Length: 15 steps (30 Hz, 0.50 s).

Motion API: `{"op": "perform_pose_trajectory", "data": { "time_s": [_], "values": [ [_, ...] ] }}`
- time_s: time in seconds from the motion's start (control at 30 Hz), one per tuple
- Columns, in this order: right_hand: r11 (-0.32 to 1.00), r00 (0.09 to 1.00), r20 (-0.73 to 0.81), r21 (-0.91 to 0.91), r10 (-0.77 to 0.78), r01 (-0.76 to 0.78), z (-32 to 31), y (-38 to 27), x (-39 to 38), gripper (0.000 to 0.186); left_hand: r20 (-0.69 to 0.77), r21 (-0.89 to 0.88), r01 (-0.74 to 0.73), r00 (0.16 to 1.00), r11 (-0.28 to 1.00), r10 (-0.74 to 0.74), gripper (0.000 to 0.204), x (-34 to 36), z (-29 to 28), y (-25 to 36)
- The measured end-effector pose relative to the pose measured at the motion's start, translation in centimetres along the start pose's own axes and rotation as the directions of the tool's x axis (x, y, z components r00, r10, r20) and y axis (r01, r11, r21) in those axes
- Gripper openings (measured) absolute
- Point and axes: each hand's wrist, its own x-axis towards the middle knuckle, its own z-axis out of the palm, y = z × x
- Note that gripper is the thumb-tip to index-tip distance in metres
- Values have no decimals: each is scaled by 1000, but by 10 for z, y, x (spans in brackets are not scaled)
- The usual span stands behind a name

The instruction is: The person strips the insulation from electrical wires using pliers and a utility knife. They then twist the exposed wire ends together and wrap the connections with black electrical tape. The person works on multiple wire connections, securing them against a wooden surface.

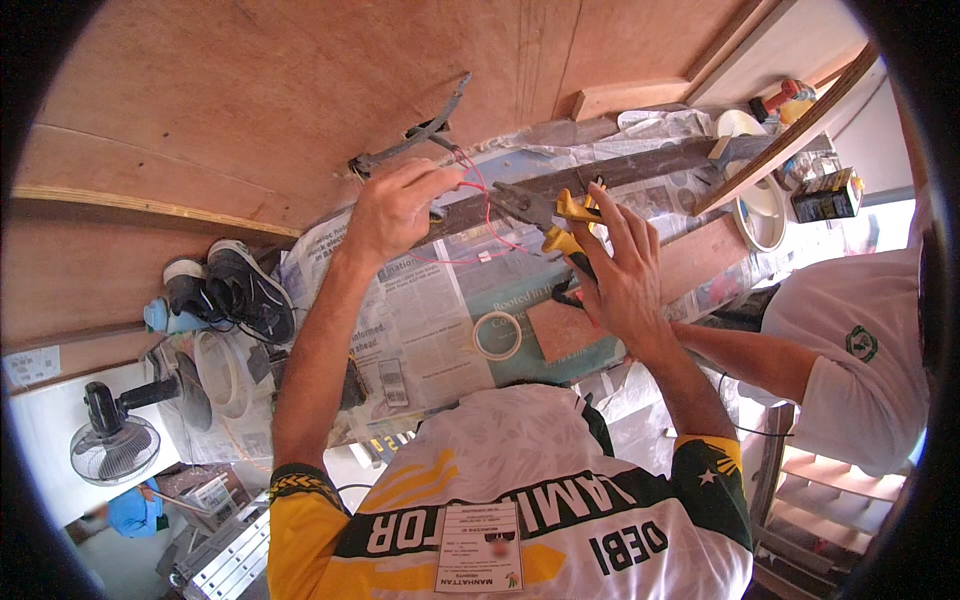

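Red wire [488,213] is already out beside the dark grey conduit [402,147] at the far wooden panel [300,90], pinched in the left hand [400,205]; the right hand [622,262] grips yellow-handled pliers [530,207], tips near it — whether anything is cut or stripped is unclear. A white ring [480,347] and wood offcut [562,330] lie nearer on newspaper [425,330] — a co-worker's forearm [742,351] crowds the right

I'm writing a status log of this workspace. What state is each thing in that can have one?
Yellow-handled pliers: held in the right hand, handles spread apart.
Red wire: pinched in the left hand, curving loosely.
Dark cable: bent.
Newspaper sheets: spread out.
Dark sneakers: unworn, side by side.
Fan: guard on; cannot tell whether running or stopped.
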Motion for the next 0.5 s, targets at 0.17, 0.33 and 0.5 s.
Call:
{"op": "perform_pose_trajectory", "data": {
  "time_s": [0.17,0.33,0.5],
  "values": [
    [997,1000,9,73,-26,25,2,3,2,58,-4,16,0,1000,1000,0,39,0,1,1],
    [996,999,29,90,-16,13,4,2,2,52,-22,25,-2,1000,1000,2,37,0,1,0],
    [942,993,115,329,27,-64,4,0,3,30,-6,83,-19,1000,996,20,36,-1,0,-2]
  ]
}}
